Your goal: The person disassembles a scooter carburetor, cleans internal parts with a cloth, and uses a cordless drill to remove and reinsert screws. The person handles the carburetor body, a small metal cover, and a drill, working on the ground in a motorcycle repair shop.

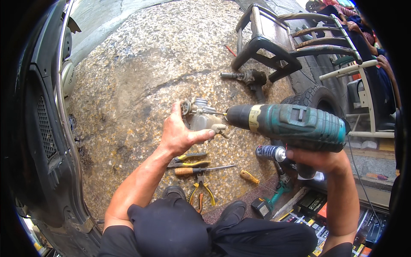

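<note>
My left hand point(179, 136) grips a small metal carburetor point(198, 123) above the stone floor, thumb along its near side and fingers behind it. In my right hand point(319, 160) is the handle of a teal and black power drill point(297, 122), which points left. From its chuck a thin bit point(220, 113) reaches the right side of the carburetor; whether the tip is inside a hole I cannot tell. A spray can point(269, 152) lies just under the drill. Below my left hand are yellow-handled pliers point(190, 164) and a screwdriver point(188, 170).
More pliers point(201, 188) and a yellow-handled screwdriver point(249, 177) lie near my shoes, beside a second teal power tool point(278, 192). A dark impact wrench point(252, 79), a chair point(274, 38) and a tyre point(319, 98) are on the right. Dark vehicle bodywork point(47, 128) bounds the left.
</note>
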A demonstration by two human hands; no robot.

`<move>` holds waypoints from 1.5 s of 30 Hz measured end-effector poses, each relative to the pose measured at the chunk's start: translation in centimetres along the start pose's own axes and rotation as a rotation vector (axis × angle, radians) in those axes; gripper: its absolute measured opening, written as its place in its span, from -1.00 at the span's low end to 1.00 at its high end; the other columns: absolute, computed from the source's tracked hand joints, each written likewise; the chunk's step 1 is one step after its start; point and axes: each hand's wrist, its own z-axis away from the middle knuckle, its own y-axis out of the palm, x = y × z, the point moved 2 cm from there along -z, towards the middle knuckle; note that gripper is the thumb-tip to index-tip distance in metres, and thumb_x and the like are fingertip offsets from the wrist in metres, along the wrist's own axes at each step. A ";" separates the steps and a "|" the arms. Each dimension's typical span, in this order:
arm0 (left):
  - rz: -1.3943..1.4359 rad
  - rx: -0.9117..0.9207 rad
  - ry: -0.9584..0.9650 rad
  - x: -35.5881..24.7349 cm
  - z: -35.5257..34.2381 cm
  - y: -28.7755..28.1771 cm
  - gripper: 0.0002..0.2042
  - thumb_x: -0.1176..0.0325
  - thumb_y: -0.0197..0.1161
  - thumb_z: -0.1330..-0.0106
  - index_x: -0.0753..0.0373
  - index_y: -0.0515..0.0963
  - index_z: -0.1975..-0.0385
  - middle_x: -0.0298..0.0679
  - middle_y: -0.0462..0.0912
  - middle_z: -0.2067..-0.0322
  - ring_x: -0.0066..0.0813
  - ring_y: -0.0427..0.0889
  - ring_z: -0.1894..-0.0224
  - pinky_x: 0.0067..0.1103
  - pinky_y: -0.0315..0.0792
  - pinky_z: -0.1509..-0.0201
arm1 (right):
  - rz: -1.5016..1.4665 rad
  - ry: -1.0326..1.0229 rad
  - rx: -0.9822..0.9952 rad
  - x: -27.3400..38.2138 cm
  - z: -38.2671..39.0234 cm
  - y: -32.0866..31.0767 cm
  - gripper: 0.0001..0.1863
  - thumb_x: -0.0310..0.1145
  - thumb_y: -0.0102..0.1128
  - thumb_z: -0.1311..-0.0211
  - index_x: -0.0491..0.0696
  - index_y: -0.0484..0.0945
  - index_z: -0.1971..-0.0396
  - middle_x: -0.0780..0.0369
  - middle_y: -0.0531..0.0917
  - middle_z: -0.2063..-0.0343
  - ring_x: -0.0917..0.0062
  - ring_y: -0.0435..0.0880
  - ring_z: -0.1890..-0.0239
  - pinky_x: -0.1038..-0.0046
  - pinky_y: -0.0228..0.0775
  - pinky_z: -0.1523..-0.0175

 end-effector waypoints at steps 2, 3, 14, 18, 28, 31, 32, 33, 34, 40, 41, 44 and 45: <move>-0.002 -0.001 -0.003 0.0 0.0 0.0 0.14 -0.11 0.71 0.25 0.58 0.25 -0.23 0.18 0.69 0.06 -0.04 0.72 -0.01 -0.32 0.55 -0.18 | 0.004 0.014 0.012 -0.1 0.0 -0.1 -0.58 -0.48 0.49 -0.17 -0.15 0.66 -0.05 0.17 0.79 0.09 0.48 0.74 0.03 0.40 0.57 -0.11; -0.003 -0.002 -0.005 -0.1 0.0 0.0 0.13 -0.10 0.71 0.25 0.57 0.25 -0.22 0.18 0.69 0.06 -0.05 0.72 0.00 -0.32 0.55 -0.18 | 0.014 0.016 0.015 -0.2 0.0 -0.1 -0.58 -0.48 0.50 -0.17 -0.14 0.66 -0.05 0.17 0.79 0.09 0.48 0.74 0.03 0.40 0.58 -0.11; 0.046 0.045 0.014 0.1 0.0 0.1 0.11 -0.10 0.71 0.23 0.53 0.25 -0.22 0.14 0.69 0.05 -0.08 0.72 -0.01 -0.33 0.54 -0.21 | 0.166 -0.201 -0.007 -1.7 -0.2 -0.2 -0.63 -0.39 0.53 -0.17 -0.11 0.70 0.02 0.16 0.80 0.18 0.43 0.77 0.14 0.37 0.60 0.00; 0.073 0.062 0.005 0.4 -0.2 0.3 0.13 -0.10 0.71 0.24 0.54 0.24 -0.24 0.16 0.69 0.03 -0.07 0.71 -0.04 -0.33 0.53 -0.23 | 0.225 -0.255 -0.008 -0.8 -0.4 -0.2 -0.61 -0.36 0.54 -0.16 -0.11 0.69 0.02 0.15 0.79 0.16 0.41 0.77 0.17 0.37 0.59 0.04; -0.129 0.184 -0.031 1.0 0.4 0.5 0.02 0.00 0.75 0.29 0.37 0.38 -0.22 -0.05 0.68 0.02 -0.24 0.66 -0.04 -0.38 0.50 -0.22 | 1.168 -0.690 -0.162 4.2 -0.5 -0.7 -0.68 -0.24 0.39 0.10 0.12 0.71 0.24 0.31 0.59 0.44 0.40 0.62 0.25 0.26 0.37 -0.06; -0.022 0.181 -0.044 1.1 -0.2 -0.4 0.00 0.05 0.75 0.29 0.36 0.39 -0.21 -0.06 0.67 0.03 -0.30 0.65 -0.03 -0.41 0.50 -0.20 | 1.111 -0.683 -0.226 5.0 0.5 -1.9 -0.62 -0.22 0.46 0.22 0.12 0.77 0.26 0.33 0.64 0.41 0.43 0.64 0.25 0.28 0.37 -0.01; 0.072 0.190 -0.104 1.2 -0.4 -0.8 0.13 -0.09 0.74 0.32 0.45 0.32 -0.25 0.11 0.65 -0.04 -0.13 0.66 -0.10 -0.35 0.49 -0.27 | 1.035 -0.672 -0.246 5.0 0.7 -2.3 -0.57 -0.20 0.49 0.25 0.09 0.78 0.22 0.32 0.65 0.42 0.41 0.63 0.28 0.27 0.37 0.04; 0.136 0.171 -0.100 1.2 -0.5 -1.1 0.12 -0.07 0.75 0.33 0.45 0.32 -0.25 0.10 0.64 -0.04 -0.13 0.66 -0.10 -0.34 0.49 -0.27 | 0.966 -0.650 -0.246 4.6 0.8 -2.6 -0.54 -0.19 0.50 0.26 0.07 0.78 0.21 0.31 0.65 0.42 0.40 0.63 0.29 0.27 0.37 0.06; 0.211 0.159 -0.116 1.1 -0.5 -1.3 0.12 -0.04 0.76 0.33 0.45 0.31 -0.25 0.09 0.63 -0.05 -0.13 0.65 -0.10 -0.33 0.49 -0.26 | 0.888 -0.625 -0.255 4.0 0.7 -2.7 -0.52 -0.18 0.51 0.27 0.04 0.79 0.20 0.30 0.66 0.42 0.39 0.64 0.29 0.27 0.37 0.08; 0.259 0.154 -0.068 0.4 -0.6 -1.8 0.11 0.01 0.77 0.30 0.46 0.29 -0.26 0.06 0.60 -0.04 -0.18 0.64 -0.07 -0.34 0.52 -0.22 | 0.800 -0.452 -0.232 0.1 1.0 -2.0 -0.49 -0.11 0.49 0.28 0.00 0.79 0.20 0.23 0.68 0.40 0.35 0.65 0.26 0.26 0.36 0.07; 0.253 0.155 -0.074 0.4 -0.5 -1.7 0.11 0.01 0.77 0.31 0.46 0.29 -0.26 0.06 0.60 -0.04 -0.18 0.63 -0.07 -0.34 0.52 -0.21 | 0.805 -0.448 -0.228 -0.2 1.1 -1.9 -0.48 -0.11 0.49 0.29 0.00 0.79 0.20 0.23 0.68 0.40 0.34 0.66 0.26 0.26 0.36 0.07; 0.243 0.150 -0.063 0.3 -0.4 -1.6 0.11 0.00 0.77 0.31 0.46 0.29 -0.26 0.06 0.60 -0.03 -0.19 0.63 -0.07 -0.35 0.52 -0.20 | 0.793 -0.401 -0.235 -0.4 1.3 -1.8 -0.48 -0.10 0.47 0.27 -0.01 0.78 0.20 0.22 0.68 0.39 0.33 0.66 0.26 0.25 0.35 0.05; 0.229 0.146 -0.052 0.3 -0.5 -1.6 0.11 0.00 0.77 0.31 0.46 0.29 -0.26 0.07 0.60 -0.03 -0.19 0.63 -0.07 -0.36 0.52 -0.20 | 0.767 -0.408 -0.235 -0.3 1.3 -1.7 -0.48 -0.10 0.47 0.27 -0.01 0.78 0.20 0.22 0.68 0.39 0.33 0.66 0.26 0.25 0.35 0.05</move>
